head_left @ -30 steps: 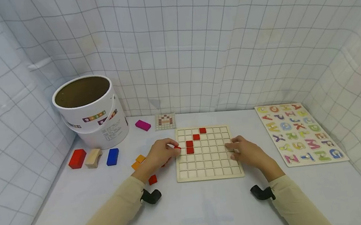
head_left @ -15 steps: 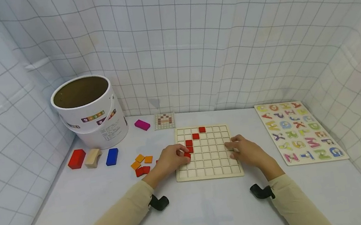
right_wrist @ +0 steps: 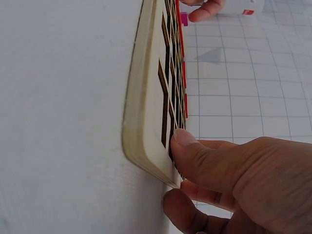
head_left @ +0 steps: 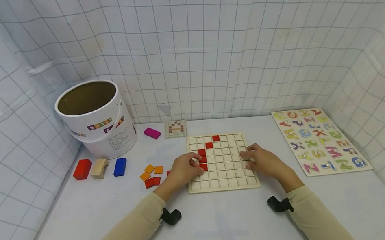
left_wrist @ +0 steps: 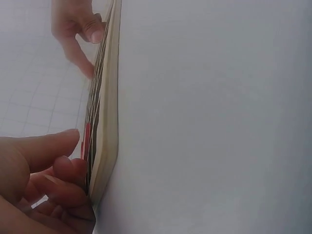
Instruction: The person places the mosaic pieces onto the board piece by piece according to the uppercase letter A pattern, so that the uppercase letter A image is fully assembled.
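A pale wooden grid board (head_left: 228, 188) lies on the table with several red square tiles in its cells. Beside one red tile (head_left: 204, 167) in the left part of the grid is my left hand (head_left: 184, 169). Its thumb and fingertips stand apart, bent, with nothing visible between them; the left wrist view shows the same hand (left_wrist: 39, 180) at the board's edge. My right hand (head_left: 265, 162) holds the board's right side. In the right wrist view its thumb (right_wrist: 202, 158) lies on the grid and other fingers are at the edge.
Orange tiles (head_left: 149, 169) and red tiles (head_left: 152, 181) lie left of the board. Behind are a pattern card (head_left: 176, 133), a magenta block (head_left: 152, 133) and a white bucket (head_left: 114, 145). Blue (head_left: 120, 167), wooden and red blocks stand left; an alphabet board (head_left: 322, 140) lies right.
My left hand has moved right and toward me with a red tile, which now lies in a cell below the other red tiles; the fingers have parted from it. My right hand has stayed put.
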